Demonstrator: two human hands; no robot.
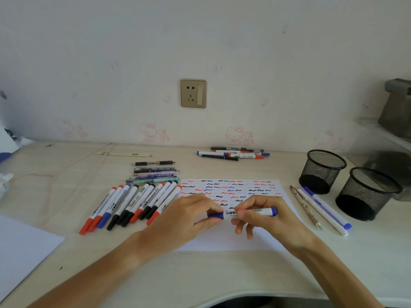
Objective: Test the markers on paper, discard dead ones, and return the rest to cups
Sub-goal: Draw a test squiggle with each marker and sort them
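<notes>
A white marker with blue ends point(243, 212) lies level above the test paper point(231, 218), which carries rows of red, blue and black squiggles. My left hand point(189, 216) pinches its blue cap end. My right hand point(264, 215) grips the barrel. A row of several red, blue and black markers point(133, 204) lies left of the paper. Another small pile of markers point(233, 154) lies by the wall. Two black mesh cups point(321, 171) point(368, 193) stand at the right.
Several pens point(154, 174) lie behind the marker row. A pencil and two pens point(320, 210) lie between the paper and the cups. A blank sheet point(22, 247) sits at the left edge. A pink cord point(73, 170) trails across the desk.
</notes>
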